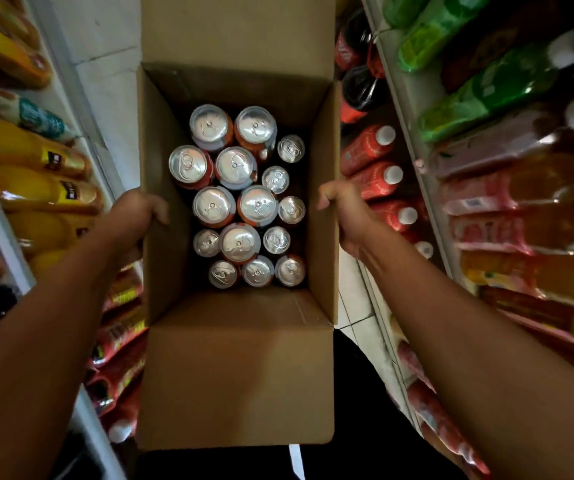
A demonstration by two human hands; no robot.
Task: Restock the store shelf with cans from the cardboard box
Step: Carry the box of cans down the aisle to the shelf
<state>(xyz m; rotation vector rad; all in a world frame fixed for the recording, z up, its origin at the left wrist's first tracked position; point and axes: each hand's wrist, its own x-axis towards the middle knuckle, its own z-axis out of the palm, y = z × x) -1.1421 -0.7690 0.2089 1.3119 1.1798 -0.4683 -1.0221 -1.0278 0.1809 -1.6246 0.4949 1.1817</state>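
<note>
Head view looks down into an open cardboard box [244, 368] held between both hands. Upright cans [240, 199] with shiny silver round tops fill its bottom. Left hand [136, 213] curls over the left wall; right hand [342, 213] grips the right wall, fingers hooked over the edge.

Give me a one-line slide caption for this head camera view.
Both hands, left and right, grip the open cardboard box of cans between stocked shelves.
</note>
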